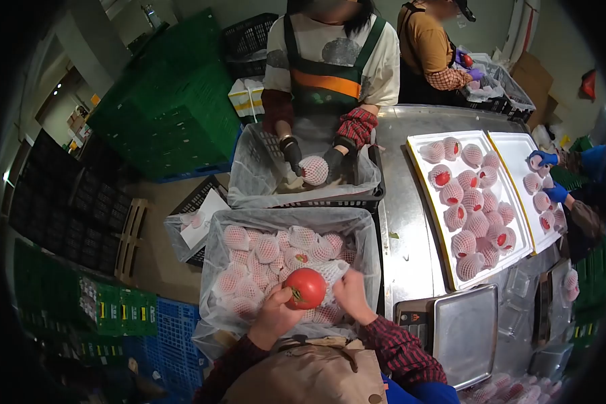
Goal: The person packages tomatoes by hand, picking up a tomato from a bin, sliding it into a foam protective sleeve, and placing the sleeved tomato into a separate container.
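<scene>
A large red tomato [306, 288] is in my left hand [274, 315], whose fingers and thumb hold it from the left, over the lined crate. Just right of the tomato, my right hand [354, 296] is closed on the edge of a white foam net [332, 272], which lies partly behind the tomato. Under both hands the plastic-lined crate [212, 269] holds several fruits in pinkish foam nets [267, 249].
Across from me a co-worker in dark gloves holds a netted fruit [313, 170] over another lined crate [239, 161]. White trays [444, 266] of netted fruits stand on the metal table [404, 262]. A scale [464, 337] is at right. Two other people work farther off.
</scene>
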`<state>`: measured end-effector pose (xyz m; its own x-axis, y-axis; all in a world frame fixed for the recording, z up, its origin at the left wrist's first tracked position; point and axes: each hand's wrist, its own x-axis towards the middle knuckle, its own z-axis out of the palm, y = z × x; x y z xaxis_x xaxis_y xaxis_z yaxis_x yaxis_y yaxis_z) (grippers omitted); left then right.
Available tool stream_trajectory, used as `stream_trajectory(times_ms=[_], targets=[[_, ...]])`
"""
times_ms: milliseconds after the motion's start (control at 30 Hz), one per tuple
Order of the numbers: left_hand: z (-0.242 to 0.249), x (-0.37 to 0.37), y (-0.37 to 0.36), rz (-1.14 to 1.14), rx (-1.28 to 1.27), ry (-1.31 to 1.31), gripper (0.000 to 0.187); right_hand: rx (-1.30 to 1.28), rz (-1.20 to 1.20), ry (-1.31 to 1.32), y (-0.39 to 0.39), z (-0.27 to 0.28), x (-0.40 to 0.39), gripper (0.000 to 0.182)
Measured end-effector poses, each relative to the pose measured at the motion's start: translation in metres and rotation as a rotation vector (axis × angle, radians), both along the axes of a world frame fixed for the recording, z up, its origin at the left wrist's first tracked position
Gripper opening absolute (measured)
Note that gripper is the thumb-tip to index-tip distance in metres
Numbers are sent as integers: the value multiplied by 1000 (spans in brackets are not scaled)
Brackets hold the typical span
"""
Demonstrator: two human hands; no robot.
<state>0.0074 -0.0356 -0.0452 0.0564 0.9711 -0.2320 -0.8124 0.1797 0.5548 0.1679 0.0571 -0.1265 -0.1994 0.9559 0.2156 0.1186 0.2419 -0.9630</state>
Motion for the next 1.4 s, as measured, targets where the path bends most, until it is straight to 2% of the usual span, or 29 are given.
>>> stream_trajectory(times_ms=[67, 100, 167, 200, 233, 300, 333, 467, 500, 567, 600, 667, 800, 900, 967, 1000, 1067, 1167, 1233, 1400], targets=[[4, 1, 3, 37, 4, 17, 63, 107, 142, -100, -10, -33, 2, 16], [8, -1, 6, 57, 13, 64, 57, 105, 143, -102, -9, -13, 3, 16], [17, -1, 11, 77, 20, 108, 52, -242, 41, 71, -7, 32, 12, 20], [23, 1, 13, 96, -27, 170, 45, -285, 10, 122, -5, 40, 18, 28], [25, 2, 14, 113, -73, 232, 39, -288, 9, 120, -4, 52, 22, 28], [21, 4, 17, 85, -79, 282, 35, 172, 80, 129, 0, 81, 29, 37], [19, 6, 19, 58, -80, 334, 32, 296, 186, 47, 2, 98, 29, 53], [12, 18, 19, 51, -138, 321, 38, 388, 318, -71, 7, 107, 18, 67], [11, 19, 19, 69, -136, 317, 41, 387, 320, -73, 7, 107, 18, 67], [12, 18, 17, 95, -139, 315, 43, 357, 298, -17, 7, 107, 15, 49], [13, 18, 15, 89, -112, 364, 44, 354, 304, -14, 7, 106, 14, 49], [13, 19, 12, 87, -89, 413, 44, 268, 285, 48, 7, 105, 15, 34], [-2, 17, 6, 112, -50, 497, 40, 251, 267, 91, 9, 97, 18, 27], [0, 20, 4, 149, -101, 517, 34, 153, 292, 159, 10, 89, 21, 32], [13, 24, 8, 177, -139, 528, 30, 308, 328, 33, 9, 102, 23, 45], [24, 26, 12, 182, -160, 546, 27, 308, 329, 32, 6, 105, 22, 45], [40, 29, 18, 186, -181, 563, 24, 324, 314, 25, 0, 109, 18, 64], [47, 33, 23, 218, -161, 556, 21, 329, 305, 4, -2, 100, 17, 73], [44, 33, 25, 325, -270, 517, 23, 332, 343, 27, -3, 98, 17, 72], [37, 25, 28, 328, -207, 555, 23, 297, 396, 101, -8, 87, 18, 76]])
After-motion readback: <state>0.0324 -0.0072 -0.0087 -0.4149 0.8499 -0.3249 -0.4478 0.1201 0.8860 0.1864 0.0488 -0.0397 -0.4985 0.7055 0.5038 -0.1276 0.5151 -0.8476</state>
